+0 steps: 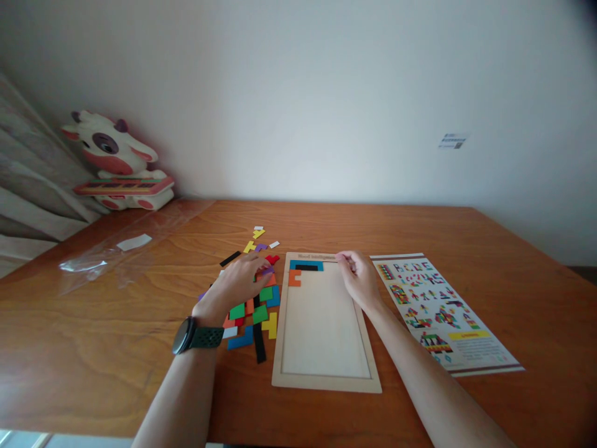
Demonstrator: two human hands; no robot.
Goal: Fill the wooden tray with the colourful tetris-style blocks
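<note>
My left hand [240, 280], with a dark watch [184, 336] on its wrist, hovers over or touches a loose pile of coloured puzzle pieces. Its thumb and fingers are apart near a purple piece. My right hand [358, 279] is at the upper right corner of the wooden puzzle tray [326, 383], fingers curled and pinched together; whatever they hold is hidden. Inside the tray's top left lie a blue piece [319, 266], a black bar [306, 268] and an orange piece [293, 278]. Green pieces [260, 313] and a yellow piece [272, 325] lie left of the tray.
A printed pattern sheet [471, 361] lies right of the tray. Clear plastic wrapping [102, 264] is spread at the left. A cow-shaped toy keyboard [124, 186] stands in the back left corner by a curtain [32, 174]. The wall [326, 112] borders the table's far edge.
</note>
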